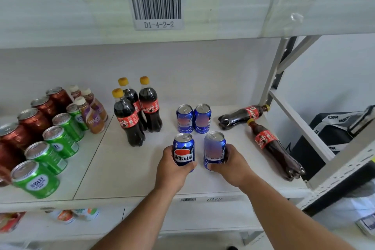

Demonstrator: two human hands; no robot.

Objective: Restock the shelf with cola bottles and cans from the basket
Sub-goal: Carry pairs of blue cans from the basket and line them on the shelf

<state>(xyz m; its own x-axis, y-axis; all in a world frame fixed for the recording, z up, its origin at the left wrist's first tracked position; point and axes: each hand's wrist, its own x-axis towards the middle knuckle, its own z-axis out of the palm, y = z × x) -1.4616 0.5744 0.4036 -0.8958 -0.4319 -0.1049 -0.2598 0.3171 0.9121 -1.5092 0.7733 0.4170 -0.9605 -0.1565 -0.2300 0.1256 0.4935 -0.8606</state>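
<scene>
My left hand [172, 170] grips a blue cola can [183, 150] upright on the white shelf [121, 168]. My right hand [233, 163] grips a second blue can [214, 148] beside it. Behind them two more blue cans [193, 118] stand side by side. Three cola bottles with yellow caps [136, 111] stand upright to the left. Two cola bottles lie on their sides at the right, one near the back [242, 116] and one pointing forward [272, 148]. The basket is not in view.
Green cans [52, 148], dark red cans [30, 122] and small brown drink bottles [91, 111] fill the shelf's left part. The upper shelf's front beam [182, 10] with a barcode label hangs overhead. A grey upright post [272, 79] and a black bag [332, 134] are at the right.
</scene>
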